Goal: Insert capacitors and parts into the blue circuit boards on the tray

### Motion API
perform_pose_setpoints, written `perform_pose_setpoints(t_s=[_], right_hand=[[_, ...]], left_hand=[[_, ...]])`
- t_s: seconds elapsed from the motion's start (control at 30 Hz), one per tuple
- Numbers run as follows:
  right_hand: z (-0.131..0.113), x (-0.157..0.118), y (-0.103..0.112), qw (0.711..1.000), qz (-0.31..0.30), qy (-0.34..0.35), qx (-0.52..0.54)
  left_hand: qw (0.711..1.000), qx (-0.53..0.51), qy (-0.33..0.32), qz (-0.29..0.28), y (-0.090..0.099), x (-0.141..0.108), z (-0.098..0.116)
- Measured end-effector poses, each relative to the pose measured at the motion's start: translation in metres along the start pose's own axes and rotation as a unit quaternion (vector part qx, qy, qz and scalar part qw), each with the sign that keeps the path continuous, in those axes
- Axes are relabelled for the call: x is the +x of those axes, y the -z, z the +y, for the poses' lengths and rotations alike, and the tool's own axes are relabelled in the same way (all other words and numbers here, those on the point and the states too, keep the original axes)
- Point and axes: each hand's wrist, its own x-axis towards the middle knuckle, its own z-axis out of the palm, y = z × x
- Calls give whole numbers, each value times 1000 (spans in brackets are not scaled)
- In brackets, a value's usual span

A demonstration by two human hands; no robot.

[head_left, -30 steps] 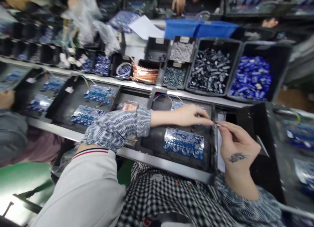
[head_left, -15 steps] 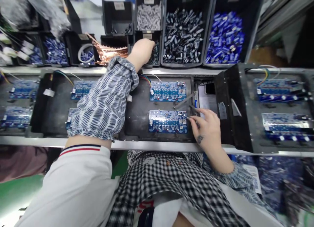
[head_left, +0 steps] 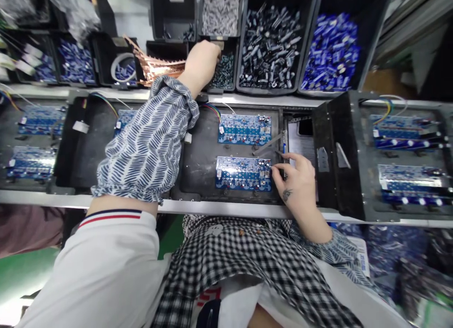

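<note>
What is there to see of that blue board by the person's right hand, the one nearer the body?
The blue circuit board is a thin-looking rectangle, seated in a dark tray with its long sides running left to right. Tiny dark and pale parts crowd its upward face, and glare whitens its upper left area. It sits nearer the person than a similar board. The right hand has its fingertips at the right edge; whether they touch it is hard to tell.

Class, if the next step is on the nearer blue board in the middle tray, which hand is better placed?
Probably the right hand: its fingers are beside the right edge of the nearer blue board. The left hand is farther away, at the bin of small dark parts behind the tray.
</note>
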Motion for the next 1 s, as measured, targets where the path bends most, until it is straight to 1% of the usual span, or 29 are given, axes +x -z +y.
perform_pose_setpoints(t_s=[0.1,0.17,0.23,0.3,0.37,0.4,0.47,0.53,0.6,0.67,0.8,0.9,1.0], right_hand=[[-1,0,0,1000,-2,-11,4],[-2,0,0,1000,-5,-13,1],[-3,0,0,1000,-3,-11,-10],[-5,1,-1,1000,2,-8,-26],[-8,2,0,999,1,-11,-42],[-9,2,1,999,-4,-13,-50],[-13,4,3,998,-17,-14,-64],[-16,6,6,997,-32,-9,-71],[-19,8,9,997,-43,-4,-70],[-20,10,11,996,-50,-10,-69],[-21,14,13,995,-61,-13,-74],[-23,15,14,993,-81,1,-86],[-24,15,18,990,-113,7,-89]], left_hand=[[997,-49,-53,31,-1,1,8],[993,-103,-46,21,-8,-10,20],[986,-164,-17,-24,-22,-35,35],[972,-215,14,-93,-39,-74,48],[953,-251,53,-160,-57,-117,56],[940,-270,83,-191,-65,-136,58],[898,-324,161,-251,-78,-166,54],[860,-360,214,-292,-88,-182,44],[848,-367,228,-308,-95,-186,33],[847,-362,239,-308,-99,-185,25],[849,-353,259,-295,-102,-182,22],[850,-358,246,-297,-101,-183,23],[854,-357,217,-309,-102,-184,22]])
